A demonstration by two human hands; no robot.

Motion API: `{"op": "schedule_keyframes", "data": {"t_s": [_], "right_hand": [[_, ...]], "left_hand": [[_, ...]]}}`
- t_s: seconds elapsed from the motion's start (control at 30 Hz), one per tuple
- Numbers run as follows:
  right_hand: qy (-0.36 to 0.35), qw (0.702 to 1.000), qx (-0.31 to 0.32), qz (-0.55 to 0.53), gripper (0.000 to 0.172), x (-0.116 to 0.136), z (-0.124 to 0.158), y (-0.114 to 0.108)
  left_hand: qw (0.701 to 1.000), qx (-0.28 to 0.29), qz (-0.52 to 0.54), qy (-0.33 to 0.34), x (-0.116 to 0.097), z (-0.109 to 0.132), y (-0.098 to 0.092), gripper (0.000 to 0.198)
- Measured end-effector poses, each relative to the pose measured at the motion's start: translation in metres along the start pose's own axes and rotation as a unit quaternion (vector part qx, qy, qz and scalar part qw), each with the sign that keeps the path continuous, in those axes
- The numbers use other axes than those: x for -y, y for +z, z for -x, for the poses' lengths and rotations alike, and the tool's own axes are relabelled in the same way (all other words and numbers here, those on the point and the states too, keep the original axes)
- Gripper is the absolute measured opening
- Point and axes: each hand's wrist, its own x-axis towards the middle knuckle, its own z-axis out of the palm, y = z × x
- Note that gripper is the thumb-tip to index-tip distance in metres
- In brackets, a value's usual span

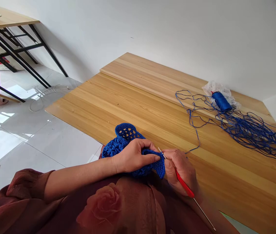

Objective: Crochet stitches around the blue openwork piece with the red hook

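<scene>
A piece of blue crochet work (115,147) with an openwork part lies at the table's near edge, above my lap. My left hand (135,156) pinches its edge between thumb and fingers. In my right hand (180,169) is a crochet hook (184,184) with a red grip and metal ends. The hook's tip meets the edge of the crochet work just beside my left thumb. Blue yarn (198,138) runs from my right hand across the table. Part of the crochet work is hidden under my left hand.
A blue yarn spool (222,101) lies on a clear plastic bag (213,86) at the back right. Beside it spreads a loose tangle of blue yarn (252,133). The wooden table (128,100) stands against a white wall. Another table (13,21) is at the far left.
</scene>
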Motion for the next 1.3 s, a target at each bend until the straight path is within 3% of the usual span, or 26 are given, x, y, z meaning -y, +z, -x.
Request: {"op": "schedule_keyframes", "data": {"t_s": [0.17, 0.4, 0.5, 0.63, 0.67, 0.87, 1.1, 1.3], "right_hand": [[-0.019, 0.998, -0.006, 0.064, 0.023, -0.003, -0.001, -0.005], [0.044, 0.988, 0.110, -0.098, 0.052, 0.004, -0.015, -0.005], [0.035, 0.996, 0.068, -0.042, 0.045, 0.001, -0.017, -0.008], [-0.046, 0.995, -0.008, 0.086, 0.005, -0.001, -0.011, -0.019], [-0.065, 0.993, -0.012, 0.097, 0.004, -0.001, -0.009, -0.021], [-0.100, 0.992, -0.001, 0.082, 0.022, -0.004, 0.003, -0.028], [-0.054, 0.996, 0.049, -0.055, 0.028, 0.001, -0.001, -0.034], [-0.103, 0.988, 0.101, -0.058, 0.034, -0.002, -0.006, -0.043]], "left_hand": [[0.992, -0.034, -0.103, 0.073, -0.003, 0.003, 0.004, 0.011], [0.990, -0.004, -0.102, 0.093, -0.005, 0.004, 0.005, 0.009], [0.998, 0.001, -0.043, 0.050, -0.004, 0.002, 0.003, 0.015], [1.000, 0.000, 0.019, -0.013, -0.002, -0.001, 0.000, 0.022], [0.999, 0.001, 0.037, -0.031, -0.001, -0.002, -0.001, 0.022], [0.980, 0.030, 0.149, -0.129, -0.002, -0.004, -0.002, 0.022], [0.995, 0.050, 0.042, -0.080, -0.005, -0.005, -0.007, 0.020], [0.989, 0.126, -0.054, -0.061, -0.006, -0.006, -0.016, 0.028]]}}
